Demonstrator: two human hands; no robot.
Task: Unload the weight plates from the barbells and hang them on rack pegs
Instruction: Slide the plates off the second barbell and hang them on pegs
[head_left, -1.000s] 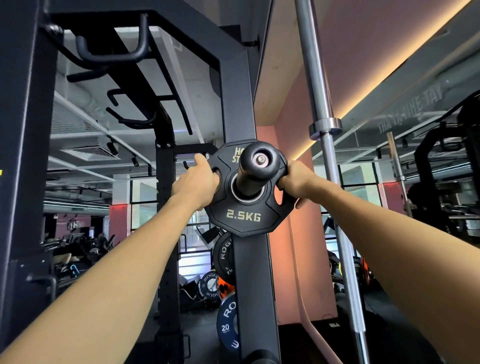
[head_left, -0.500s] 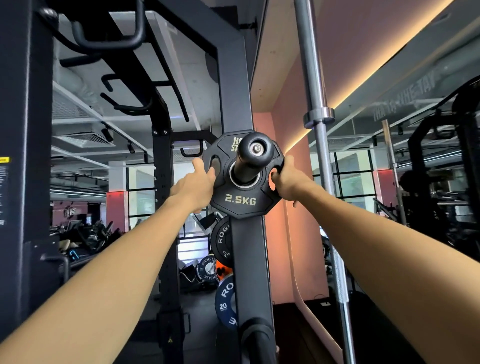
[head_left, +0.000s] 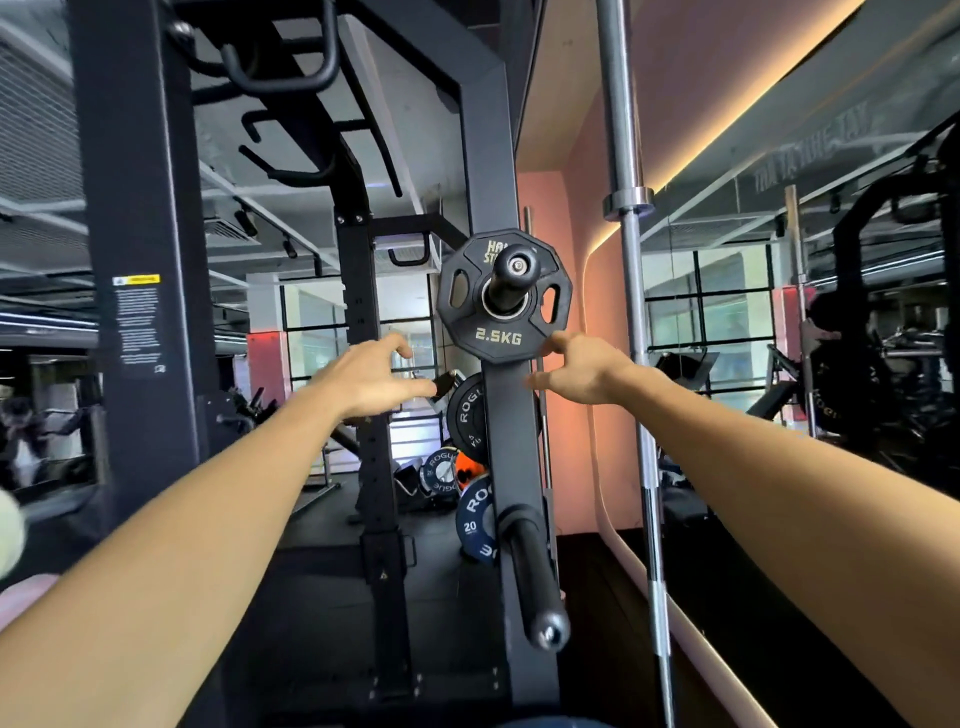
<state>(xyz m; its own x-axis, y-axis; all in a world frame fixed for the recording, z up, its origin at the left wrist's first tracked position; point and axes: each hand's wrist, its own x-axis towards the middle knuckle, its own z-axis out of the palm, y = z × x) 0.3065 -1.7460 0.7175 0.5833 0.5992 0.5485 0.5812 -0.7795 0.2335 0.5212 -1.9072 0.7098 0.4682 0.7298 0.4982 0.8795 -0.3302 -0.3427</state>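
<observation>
A black 2.5KG weight plate (head_left: 503, 332) hangs on the upper rack peg (head_left: 514, 278) of a black upright post (head_left: 514, 441). My left hand (head_left: 371, 382) hovers below and left of the plate, fingers spread, touching nothing. My right hand (head_left: 584, 371) is just below the plate's right edge, fingers apart, holding nothing. A second, bare peg (head_left: 535, 577) sticks out lower on the same post.
A steel barbell (head_left: 631, 312) stands upright just right of the post. Rogue plates (head_left: 464, 415) and a blue 20 plate (head_left: 475, 519) hang behind the post. A thick black rack column (head_left: 140, 260) rises at left; a mirror wall (head_left: 831, 312) runs along the right.
Both hands have let go of the 2.5KG plate and dropped down and back. The plate stays on the peg. The view has pulled back and tilted down.
</observation>
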